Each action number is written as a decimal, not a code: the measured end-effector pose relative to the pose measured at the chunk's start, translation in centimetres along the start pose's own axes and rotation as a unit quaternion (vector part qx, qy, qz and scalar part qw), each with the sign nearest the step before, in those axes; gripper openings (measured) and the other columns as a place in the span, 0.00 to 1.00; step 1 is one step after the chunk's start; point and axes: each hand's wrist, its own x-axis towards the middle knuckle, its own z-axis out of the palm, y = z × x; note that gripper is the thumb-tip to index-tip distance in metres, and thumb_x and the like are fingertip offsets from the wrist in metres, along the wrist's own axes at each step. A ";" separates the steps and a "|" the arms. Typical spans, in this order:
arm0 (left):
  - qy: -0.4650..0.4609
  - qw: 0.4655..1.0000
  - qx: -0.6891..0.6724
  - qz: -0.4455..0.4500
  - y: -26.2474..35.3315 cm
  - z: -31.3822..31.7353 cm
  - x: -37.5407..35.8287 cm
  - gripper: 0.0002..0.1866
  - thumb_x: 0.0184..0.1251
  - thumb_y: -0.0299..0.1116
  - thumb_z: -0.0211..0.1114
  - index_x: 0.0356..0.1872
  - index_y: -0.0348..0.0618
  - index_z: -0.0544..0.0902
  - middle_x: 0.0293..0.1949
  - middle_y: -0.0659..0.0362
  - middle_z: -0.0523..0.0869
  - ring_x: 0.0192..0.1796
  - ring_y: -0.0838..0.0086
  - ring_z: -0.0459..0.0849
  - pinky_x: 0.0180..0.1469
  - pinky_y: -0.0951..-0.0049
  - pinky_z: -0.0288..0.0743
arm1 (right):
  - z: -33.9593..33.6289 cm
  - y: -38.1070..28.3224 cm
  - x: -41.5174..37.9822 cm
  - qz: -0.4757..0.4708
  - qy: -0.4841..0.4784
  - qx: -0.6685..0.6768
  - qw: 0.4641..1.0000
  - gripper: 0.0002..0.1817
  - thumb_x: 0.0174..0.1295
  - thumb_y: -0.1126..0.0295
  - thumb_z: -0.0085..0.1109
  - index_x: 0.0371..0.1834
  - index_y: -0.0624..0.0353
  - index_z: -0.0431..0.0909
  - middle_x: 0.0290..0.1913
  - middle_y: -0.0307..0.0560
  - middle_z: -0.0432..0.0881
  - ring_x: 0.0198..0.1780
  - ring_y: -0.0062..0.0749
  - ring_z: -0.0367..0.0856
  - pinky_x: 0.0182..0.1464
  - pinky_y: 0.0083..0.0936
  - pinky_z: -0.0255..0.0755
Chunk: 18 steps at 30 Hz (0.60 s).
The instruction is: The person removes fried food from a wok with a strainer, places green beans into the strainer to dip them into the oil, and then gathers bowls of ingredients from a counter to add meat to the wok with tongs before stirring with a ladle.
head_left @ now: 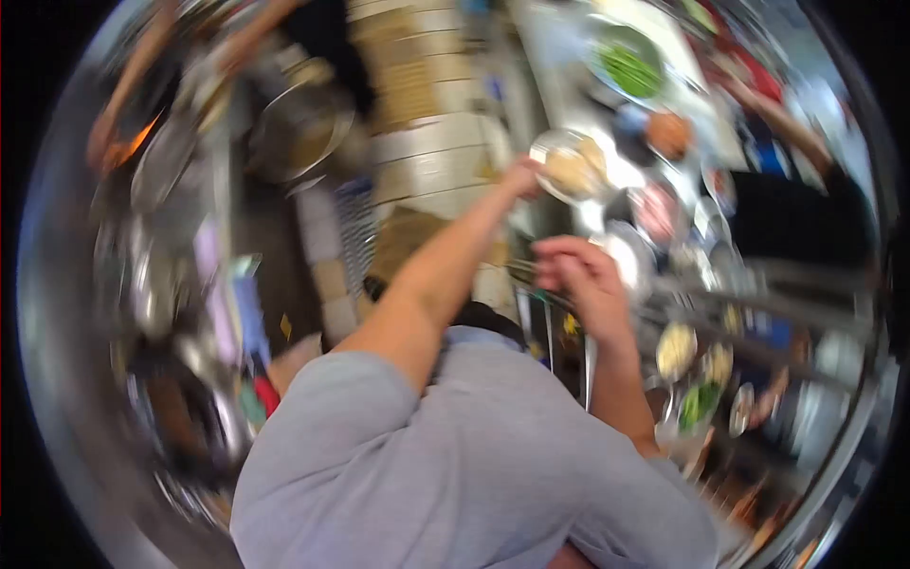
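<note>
The picture is blurred by motion. My left hand point(521, 176) reaches forward and grips the rim of a round metal bowl point(569, 166) with pale food in it. My right hand point(580, 275) is closer to me, its fingers closed around a thin metal utensil point(519, 271) that points left; what kind of utensil it is I cannot tell. Both arms come out of a grey shirt point(474, 455) that fills the bottom of the view.
Several metal bowls of ingredients crowd a counter point(559, 57) ahead and to the right, among them green vegetables point(627, 68) and something orange point(670, 134). A person in black point(796, 213) stands at the right. At the left are a wok point(299, 128), a flame point(136, 142) and another person's arm point(133, 81).
</note>
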 end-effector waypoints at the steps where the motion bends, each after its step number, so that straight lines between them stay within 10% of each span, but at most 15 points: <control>1: 0.070 0.992 -0.103 0.014 -0.3 -1.1 -3.7 0.09 0.61 0.39 0.54 0.35 0.45 0.75 0.23 0.61 0.77 0.19 0.79 0.71 0.20 0.78 0.65 | 0.3 0.3 0.5 -0.001 0.001 0.043 0.999 0.11 0.63 0.72 0.45 0.44 0.64 0.74 0.34 0.40 0.76 0.33 0.19 0.73 0.38 0.16 0.69; 11: 0.464 0.821 -0.313 0.111 -12.8 -12.1 -42.6 0.05 0.63 0.35 0.54 0.35 0.47 0.73 0.27 0.67 0.75 0.29 0.84 0.72 0.28 0.81 0.67 | 13.6 -0.2 14.4 0.011 -0.317 -0.053 0.947 0.14 0.64 0.68 0.44 0.47 0.66 0.70 0.32 0.41 0.72 0.30 0.20 0.69 0.33 0.15 0.63; 15: 0.740 0.582 -0.324 0.097 -17.4 -8.3 -56.1 0.11 0.63 0.39 0.54 0.43 0.47 0.74 0.36 0.64 0.78 0.34 0.79 0.75 0.33 0.77 0.71 | 27.5 4.9 19.3 0.070 -0.421 -0.147 0.892 0.14 0.63 0.66 0.48 0.46 0.62 0.74 0.32 0.37 0.74 0.31 0.17 0.70 0.34 0.12 0.65; 17: 0.847 0.432 -0.304 -0.065 -24.0 -6.3 -60.3 0.12 0.62 0.38 0.54 0.42 0.43 0.74 0.33 0.63 0.78 0.33 0.78 0.76 0.34 0.76 0.72 | 34.3 8.0 19.6 0.070 -0.514 -0.171 0.838 0.16 0.63 0.62 0.48 0.49 0.59 0.73 0.34 0.36 0.76 0.35 0.19 0.74 0.37 0.16 0.69; 18: 0.857 0.383 -0.343 0.029 -23.8 -6.2 -61.0 0.11 0.63 0.37 0.53 0.43 0.45 0.72 0.34 0.61 0.78 0.34 0.75 0.76 0.33 0.75 0.71 | 36.3 10.7 21.9 0.071 -0.572 -0.222 0.787 0.15 0.62 0.62 0.48 0.47 0.57 0.74 0.34 0.37 0.77 0.35 0.21 0.75 0.36 0.18 0.70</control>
